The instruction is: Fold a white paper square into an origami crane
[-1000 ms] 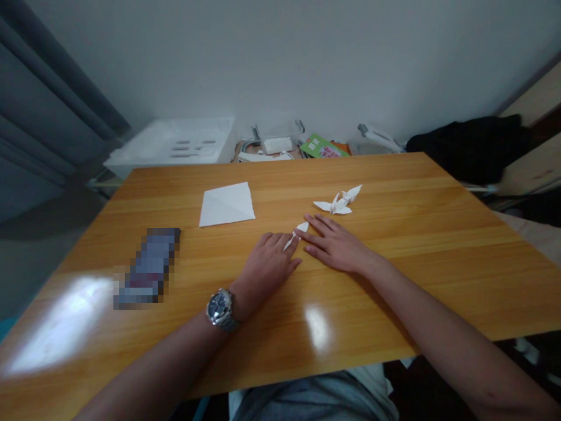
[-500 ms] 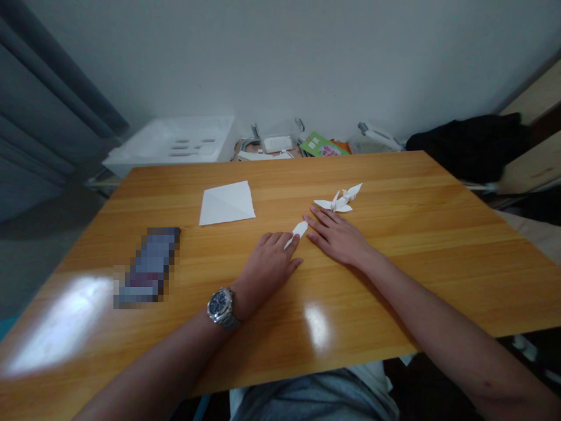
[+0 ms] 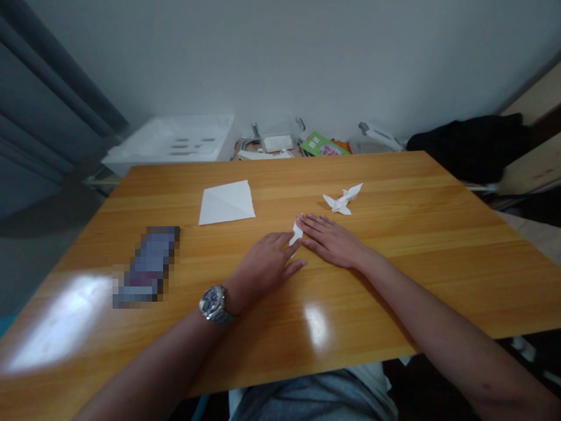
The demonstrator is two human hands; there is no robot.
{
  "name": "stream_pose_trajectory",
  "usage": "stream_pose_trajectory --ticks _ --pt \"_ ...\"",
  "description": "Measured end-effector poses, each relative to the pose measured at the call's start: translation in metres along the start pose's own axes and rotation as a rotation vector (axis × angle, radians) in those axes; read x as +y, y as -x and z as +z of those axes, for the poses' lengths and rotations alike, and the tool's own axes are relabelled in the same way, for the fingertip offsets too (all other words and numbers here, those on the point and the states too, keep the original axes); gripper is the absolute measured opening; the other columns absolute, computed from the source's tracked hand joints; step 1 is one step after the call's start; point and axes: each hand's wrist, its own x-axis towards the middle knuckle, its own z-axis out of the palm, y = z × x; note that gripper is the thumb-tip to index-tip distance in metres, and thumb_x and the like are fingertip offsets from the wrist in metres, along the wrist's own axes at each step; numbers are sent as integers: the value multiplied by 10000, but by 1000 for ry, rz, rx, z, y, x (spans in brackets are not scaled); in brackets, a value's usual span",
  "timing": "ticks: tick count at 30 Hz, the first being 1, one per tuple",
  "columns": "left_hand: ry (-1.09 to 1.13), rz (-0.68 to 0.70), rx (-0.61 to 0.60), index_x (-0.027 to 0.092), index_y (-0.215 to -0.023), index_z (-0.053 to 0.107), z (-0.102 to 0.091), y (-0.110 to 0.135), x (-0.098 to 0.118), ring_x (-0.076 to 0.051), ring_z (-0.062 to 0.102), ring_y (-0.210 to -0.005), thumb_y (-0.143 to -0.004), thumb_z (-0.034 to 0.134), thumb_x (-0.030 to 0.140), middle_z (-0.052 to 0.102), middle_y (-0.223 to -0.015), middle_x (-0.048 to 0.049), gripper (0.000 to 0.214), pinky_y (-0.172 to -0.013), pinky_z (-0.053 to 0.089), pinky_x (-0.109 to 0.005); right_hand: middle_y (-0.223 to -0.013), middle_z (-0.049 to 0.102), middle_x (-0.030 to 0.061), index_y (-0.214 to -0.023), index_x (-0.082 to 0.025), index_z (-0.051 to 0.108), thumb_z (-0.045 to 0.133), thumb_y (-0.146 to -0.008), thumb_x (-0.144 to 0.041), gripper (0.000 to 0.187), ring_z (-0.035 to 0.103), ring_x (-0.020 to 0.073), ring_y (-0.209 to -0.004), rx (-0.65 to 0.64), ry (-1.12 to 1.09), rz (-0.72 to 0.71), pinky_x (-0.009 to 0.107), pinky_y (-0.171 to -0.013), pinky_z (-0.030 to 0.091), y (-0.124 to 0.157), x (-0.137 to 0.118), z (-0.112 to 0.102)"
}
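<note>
A small narrow piece of folded white paper (image 3: 297, 230) lies flat on the table between my two hands. My left hand (image 3: 267, 262), with a metal watch (image 3: 213, 303) on the wrist, presses its fingertips on the near and left part of the paper. The index finger and thumb stretch out apart from each other. My right hand (image 3: 331, 240) rests palm down, fingers extended, with its fingertips on the paper's far end. Just beyond it sits a white paper crane (image 3: 343, 200), wings spread. Part of the folded paper is hidden under the fingers.
A larger creased white paper sheet (image 3: 227, 202) lies to the left on the wooden table (image 3: 280, 187). A blurred-out phone (image 3: 151, 266) is at the far left. Behind the table's back edge are a white tray (image 3: 170, 137), a green booklet (image 3: 326, 144) and dark cloth (image 3: 473, 146).
My right hand has moved left, onto the tip of the folded paper and away from the crane. The folded paper has turned and slid slightly left. The crane looks turned a little.
</note>
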Motion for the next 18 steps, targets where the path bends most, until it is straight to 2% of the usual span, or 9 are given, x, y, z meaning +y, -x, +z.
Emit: stream_pose_trajectory --ticks 3,5,11,18 --pt "7 86 -58 178 -1481 499 -3 6 -10 -279 492 -1392 -1062 391 484 478 -1542 -174 529 -1167 371 -444 -1667 289 63 -1623 -259 264 281 -1083 -515 598 257 236 -1549 -7 3 11 504 -1267 257 0 2 0" --pt "11 90 -67 177 -1493 489 -5 9 -12 -280 470 -1420 -1059 401 492 454 -1563 -179 543 -1185 356 -451 -1669 283 55 -1624 -264 259 279 -1082 -520 600 255 235 -1550 -14 8 14 502 -1270 249 0 3 1" --pt "42 81 -109 217 -1438 563 -15 12 -11 -265 508 -1399 -1062 392 499 505 -1540 -132 500 -1189 368 -465 -1670 278 59 -1624 -257 257 305 -1083 -503 597 247 235 -1552 0 9 -2 503 -1267 253 1 6 4" --pt "112 102 -91 244 -1413 597 -13 9 -18 -242 502 -1409 -1035 476 490 527 -1525 -118 467 -1220 332 -483 -1640 365 73 -1593 -248 352 331 -1082 -473 558 312 241 -1531 34 21 -1 512 -1254 282 -2 2 1"
